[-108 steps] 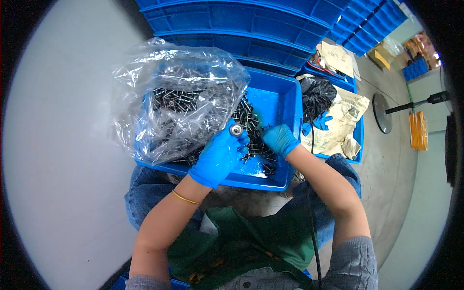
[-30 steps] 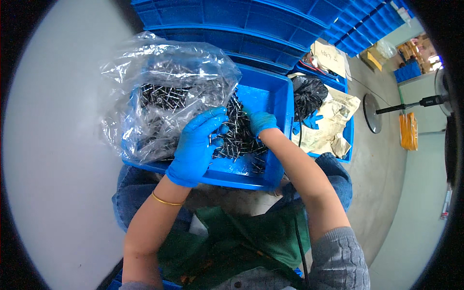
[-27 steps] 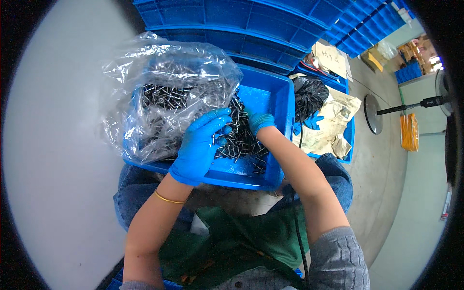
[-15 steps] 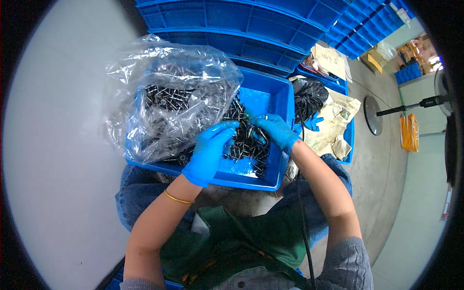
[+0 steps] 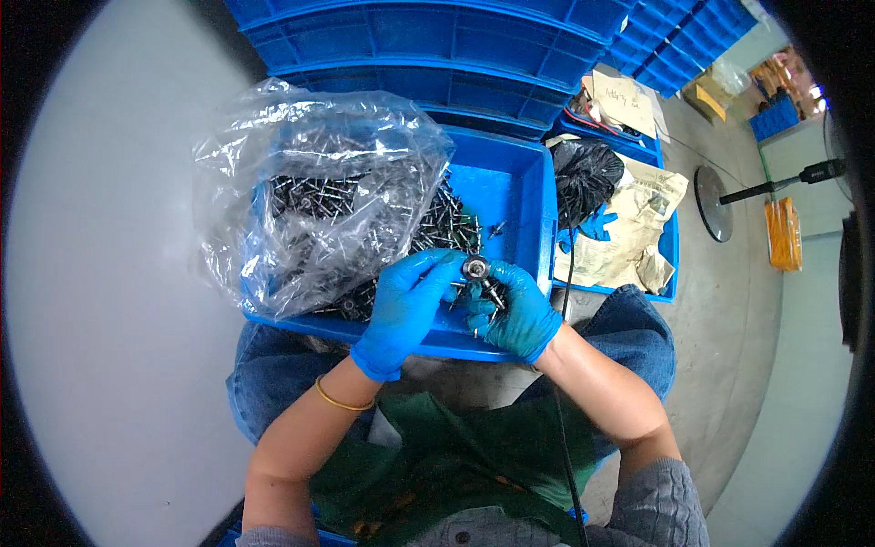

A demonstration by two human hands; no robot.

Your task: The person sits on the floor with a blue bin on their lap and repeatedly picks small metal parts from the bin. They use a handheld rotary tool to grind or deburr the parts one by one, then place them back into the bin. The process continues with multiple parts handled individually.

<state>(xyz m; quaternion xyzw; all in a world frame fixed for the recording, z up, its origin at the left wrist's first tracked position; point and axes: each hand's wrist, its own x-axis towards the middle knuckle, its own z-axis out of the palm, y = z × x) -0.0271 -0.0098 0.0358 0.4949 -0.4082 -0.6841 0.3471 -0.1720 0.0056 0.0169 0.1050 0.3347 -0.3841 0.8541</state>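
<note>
My gloved left hand and gloved right hand meet over the near side of a blue plastic bin. Between their fingertips is a small round metal ring-shaped part, pinched from both sides. Several dark slender metal pins are gathered in my right hand's curled fingers; their exact kind is too small to tell. More metal pins lie loose in the bin. A clear plastic bag full of similar pieces fills its left part.
Blue crates are stacked beyond the bin. To the right, another blue crate holds brown paper, a black plastic bag and a blue glove. A black cable hangs near my right arm. A fan stand stands farther right.
Both hands have drawn nearer to me, out of the pile, and come together. The ring-shaped part now shows between them, with pins in my right hand. Fewer pins lie at the bin's right side.
</note>
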